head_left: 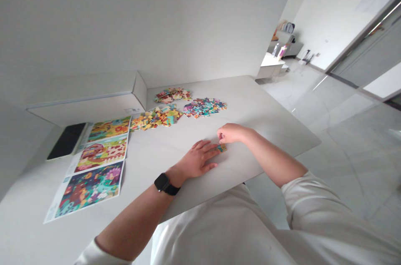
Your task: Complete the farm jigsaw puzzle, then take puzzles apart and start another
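Two bare hands were close around one small jigsaw piece point(221, 147) on the pale table point(275, 131); I could not tell whether it was a single piece or a joined pair. Its longer side ran roughly left to right across my view. The left hand point(197, 160), with a black wristwatch point(163, 183) on its wrist, lay flat and open, and its spread fingertips, just beside the piece's left end, made it the nearer hand. The right hand point(230, 133) was curled closed just above the piece, and I could not tell whether it pinched anything. Beyond the piece lay three heaps of loose puzzle pieces point(203, 107); left of it lay printed picture sheets point(100, 165).
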{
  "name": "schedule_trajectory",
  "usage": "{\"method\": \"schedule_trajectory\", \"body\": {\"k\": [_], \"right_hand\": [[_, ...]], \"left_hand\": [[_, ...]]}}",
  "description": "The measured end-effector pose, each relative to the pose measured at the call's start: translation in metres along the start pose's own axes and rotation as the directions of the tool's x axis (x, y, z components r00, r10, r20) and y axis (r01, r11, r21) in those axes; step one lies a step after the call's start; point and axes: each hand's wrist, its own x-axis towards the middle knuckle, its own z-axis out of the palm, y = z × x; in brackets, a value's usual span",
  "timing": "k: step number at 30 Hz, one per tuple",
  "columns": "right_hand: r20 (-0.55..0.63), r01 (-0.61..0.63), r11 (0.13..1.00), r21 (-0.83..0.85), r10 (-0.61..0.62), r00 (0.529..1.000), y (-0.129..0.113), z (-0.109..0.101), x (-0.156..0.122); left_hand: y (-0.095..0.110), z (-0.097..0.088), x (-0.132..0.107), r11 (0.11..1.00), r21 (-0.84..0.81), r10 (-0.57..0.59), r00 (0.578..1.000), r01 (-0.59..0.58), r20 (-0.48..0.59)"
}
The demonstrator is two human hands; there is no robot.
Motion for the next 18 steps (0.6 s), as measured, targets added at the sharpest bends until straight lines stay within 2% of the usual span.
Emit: {"method": "schedule_trajectory", "body": {"k": [5, 8, 10, 12, 15, 18], "right_hand": [[-0.18, 0.035, 0.987, 0.158, -0.006, 0.984, 0.022, -0.037, 0.033], [-0.308, 0.059, 0.975, 0.215, 0.011, 0.951, 0.034, -0.058, 0.054], [-0.364, 0.03, 0.976, 0.214, 0.052, 0.93, 0.037, -0.064, 0.067], [-0.446, -0.025, 0.981, 0.195, 0.111, 0.888, 0.037, -0.061, 0.08], [-0.605, -0.101, 0.975, 0.198, 0.203, 0.77, 0.037, -0.044, 0.098], [-0.666, -0.139, 0.964, 0.226, 0.257, 0.7, 0.046, -0.021, 0.113]], "left_hand": [[0.0, -0.001, -0.002, 1.0, -0.008, 0.002, 1.0, -0.002, 0.008], [-0.003, -0.005, -0.004, 1.0, -0.021, -0.016, 1.0, 0.015, -0.01], [-0.006, -0.009, -0.005, 0.999, -0.018, -0.045, 0.998, 0.044, -0.035], [-0.011, -0.011, -0.006, 0.996, 0.001, -0.084, 0.995, 0.084, -0.063], [-0.016, -0.012, -0.006, 0.987, 0.056, -0.148, 0.985, 0.153, -0.093], [-0.019, -0.016, -0.006, 0.975, 0.102, -0.187, 0.976, 0.199, -0.116]]}}
